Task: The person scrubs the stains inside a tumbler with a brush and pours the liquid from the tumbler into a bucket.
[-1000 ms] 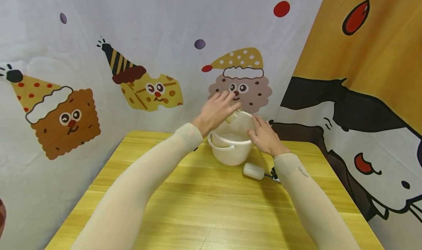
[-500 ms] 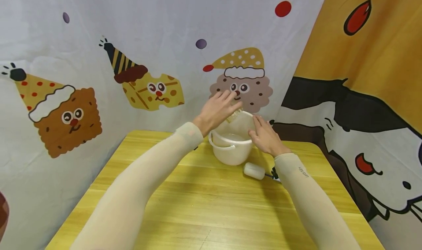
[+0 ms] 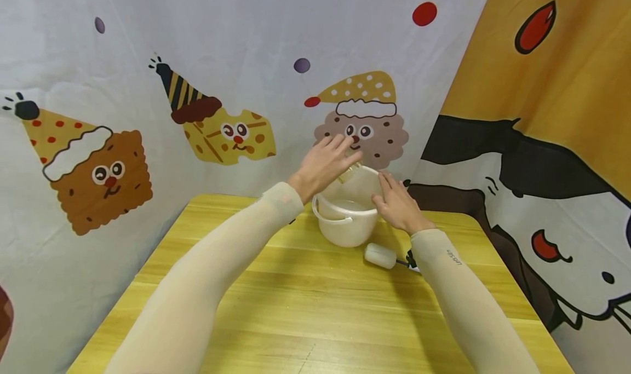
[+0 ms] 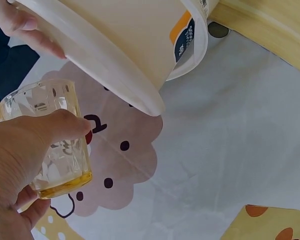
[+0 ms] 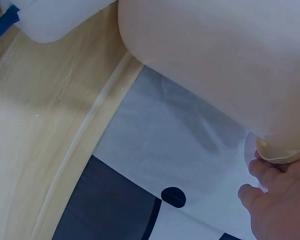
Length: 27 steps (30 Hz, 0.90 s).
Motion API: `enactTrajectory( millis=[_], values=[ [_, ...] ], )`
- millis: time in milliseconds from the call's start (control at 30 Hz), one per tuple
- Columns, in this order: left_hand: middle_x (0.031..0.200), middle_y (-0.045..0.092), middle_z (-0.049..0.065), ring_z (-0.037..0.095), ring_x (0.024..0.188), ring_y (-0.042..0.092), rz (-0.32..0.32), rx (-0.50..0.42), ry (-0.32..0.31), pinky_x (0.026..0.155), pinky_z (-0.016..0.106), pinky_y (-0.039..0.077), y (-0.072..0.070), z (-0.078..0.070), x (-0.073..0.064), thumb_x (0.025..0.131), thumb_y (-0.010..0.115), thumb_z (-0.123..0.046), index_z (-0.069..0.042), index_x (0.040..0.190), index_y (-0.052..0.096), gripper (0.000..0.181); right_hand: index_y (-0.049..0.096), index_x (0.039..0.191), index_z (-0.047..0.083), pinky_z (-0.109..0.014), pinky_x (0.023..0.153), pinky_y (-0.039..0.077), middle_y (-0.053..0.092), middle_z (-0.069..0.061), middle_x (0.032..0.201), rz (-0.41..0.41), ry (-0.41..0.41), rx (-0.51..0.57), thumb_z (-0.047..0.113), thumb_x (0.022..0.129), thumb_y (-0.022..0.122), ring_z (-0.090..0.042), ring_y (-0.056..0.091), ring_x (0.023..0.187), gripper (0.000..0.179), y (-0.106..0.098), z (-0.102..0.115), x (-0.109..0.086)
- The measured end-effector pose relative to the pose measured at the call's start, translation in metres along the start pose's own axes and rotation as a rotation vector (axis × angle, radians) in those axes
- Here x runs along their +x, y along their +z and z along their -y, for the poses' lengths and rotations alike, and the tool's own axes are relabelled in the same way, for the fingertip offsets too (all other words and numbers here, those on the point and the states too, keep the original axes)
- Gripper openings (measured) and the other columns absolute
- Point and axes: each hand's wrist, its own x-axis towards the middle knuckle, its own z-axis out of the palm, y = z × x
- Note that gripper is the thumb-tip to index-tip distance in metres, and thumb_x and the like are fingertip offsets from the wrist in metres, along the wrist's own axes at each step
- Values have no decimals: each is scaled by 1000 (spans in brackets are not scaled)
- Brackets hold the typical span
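My left hand (image 3: 325,163) grips a clear, faceted glass tumbler (image 4: 65,145) with an amber-tinted base. In the head view the tumbler is tilted at the far left of the rim of a white bucket (image 3: 345,231), mostly hidden behind the hand. The bucket stands on the table with its white handle (image 3: 330,219) hanging on the near side; clear liquid shows inside. In the left wrist view an orange and dark-blue label (image 4: 182,36) shows on its wall. My right hand (image 3: 399,207) holds the bucket's right rim, its fingers (image 5: 267,175) right at the edge.
A white, rounded block (image 3: 379,256) with a thin dark stem lies right of the bucket, partly under my right forearm. The wooden table (image 3: 296,308) meets a printed cloth backdrop (image 3: 246,34) at its far edge. Another printed cloth (image 3: 552,160) hangs at the right.
Both hands, the tumbler and the bucket hold almost the same place. The head view has shifted very slightly.
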Motion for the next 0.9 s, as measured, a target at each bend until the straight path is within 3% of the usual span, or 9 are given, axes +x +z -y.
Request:
enactTrajectory(
  millis=[267,567,900],
  values=[
    [170,54,15,33,153,60,-3,-33,-46,130,43,55,1,-1,-3,107,77,1,-27,169,52,73,20,182,-7,-69,149,12,22,-31,192,-3,2,3,39,121,39,-51,21,180,79,0,0,0],
    [162,57,15,33,145,62,-65,-114,-85,123,41,60,1,-1,-7,112,69,3,-24,165,54,62,20,182,-6,-69,149,12,21,-30,192,-5,13,0,39,121,38,-51,21,180,78,1,-1,1],
    [165,57,17,35,147,61,-33,-234,-177,116,40,63,3,-1,-13,97,96,-26,-26,170,53,85,20,183,-5,-69,149,14,21,-30,192,-7,15,5,34,120,40,-52,21,180,77,2,0,2]
  ],
)
